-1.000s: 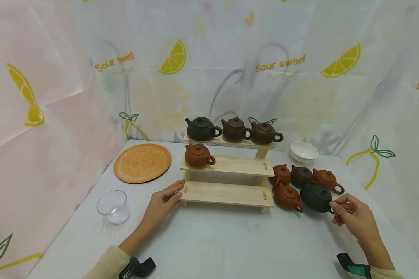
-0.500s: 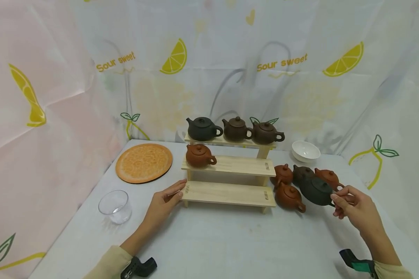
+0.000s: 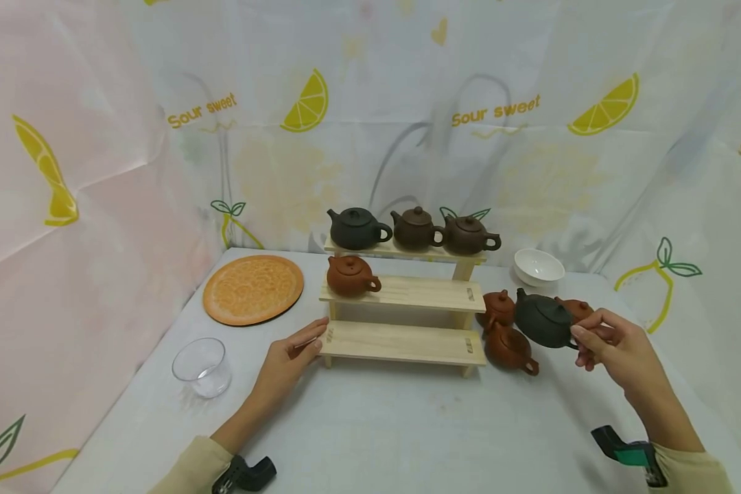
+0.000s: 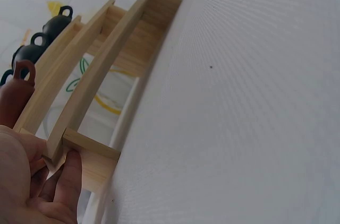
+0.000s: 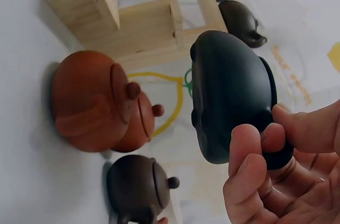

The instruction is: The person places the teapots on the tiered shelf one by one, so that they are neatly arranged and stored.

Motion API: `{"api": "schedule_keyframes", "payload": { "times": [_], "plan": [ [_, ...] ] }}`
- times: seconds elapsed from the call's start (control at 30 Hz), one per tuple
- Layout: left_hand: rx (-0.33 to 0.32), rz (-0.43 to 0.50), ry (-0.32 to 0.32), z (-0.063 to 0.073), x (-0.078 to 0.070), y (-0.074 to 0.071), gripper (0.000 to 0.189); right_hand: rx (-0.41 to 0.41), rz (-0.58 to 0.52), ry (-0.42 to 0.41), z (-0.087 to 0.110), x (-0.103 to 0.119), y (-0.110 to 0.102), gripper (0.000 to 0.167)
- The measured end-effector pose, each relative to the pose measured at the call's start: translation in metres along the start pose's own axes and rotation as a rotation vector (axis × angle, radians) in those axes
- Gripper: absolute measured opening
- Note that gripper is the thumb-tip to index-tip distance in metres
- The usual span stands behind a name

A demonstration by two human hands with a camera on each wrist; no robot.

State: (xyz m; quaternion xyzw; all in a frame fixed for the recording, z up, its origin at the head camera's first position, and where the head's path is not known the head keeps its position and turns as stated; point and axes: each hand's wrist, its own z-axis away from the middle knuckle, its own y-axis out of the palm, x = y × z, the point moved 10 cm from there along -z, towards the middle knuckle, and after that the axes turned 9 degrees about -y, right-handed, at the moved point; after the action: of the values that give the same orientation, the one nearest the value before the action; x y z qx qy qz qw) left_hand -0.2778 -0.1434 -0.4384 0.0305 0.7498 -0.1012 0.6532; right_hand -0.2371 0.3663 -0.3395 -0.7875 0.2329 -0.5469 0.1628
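Note:
My right hand (image 3: 617, 353) pinches the handle of a black teapot (image 3: 545, 321), lifted off the table above other teapots. In the right wrist view, thumb and fingers close on that handle. At the left end of the three-step wooden display shelf (image 3: 401, 342), my left hand (image 3: 287, 363) grips the lowest board, fingers under it in the left wrist view. On the top step stand a black teapot (image 3: 355, 230) and two dark brown teapots (image 3: 416, 230); a reddish-brown teapot (image 3: 350, 276) sits on the middle step. The lowest step is bare.
Right of the shelf, reddish-brown teapots (image 3: 508, 348) stand close together with a dark brown teapot (image 5: 139, 187), hidden in the head view. Behind them is a white bowl (image 3: 538, 267). A round orange-brown mat (image 3: 253, 289) and a clear glass cup (image 3: 202, 367) lie on the left.
My right hand has raised the black teapot from the table and carried it leftward, over the dark brown teapot. My left hand has stayed at the shelf end.

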Motion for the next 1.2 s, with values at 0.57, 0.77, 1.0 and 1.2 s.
{"api": "schedule_keyframes", "payload": {
  "times": [0.57,0.77,1.0,1.2],
  "plan": [
    [0.0,-0.012,0.005,-0.001,0.0,0.0,0.039,0.059,-0.049,-0.15,-0.019,0.052,0.027,0.005],
    [0.002,-0.001,-0.003,0.0,0.001,0.0,0.04,0.091,-0.064,-0.19,-0.026,0.065,0.038,0.007],
    [-0.004,0.0,-0.002,0.0,0.0,-0.001,0.039,0.109,-0.094,-0.258,-0.032,0.075,0.048,0.011],
    [0.0,-0.003,0.011,0.001,-0.002,0.0,0.039,0.124,-0.111,-0.277,-0.039,0.086,0.057,0.009]
  ]
}}
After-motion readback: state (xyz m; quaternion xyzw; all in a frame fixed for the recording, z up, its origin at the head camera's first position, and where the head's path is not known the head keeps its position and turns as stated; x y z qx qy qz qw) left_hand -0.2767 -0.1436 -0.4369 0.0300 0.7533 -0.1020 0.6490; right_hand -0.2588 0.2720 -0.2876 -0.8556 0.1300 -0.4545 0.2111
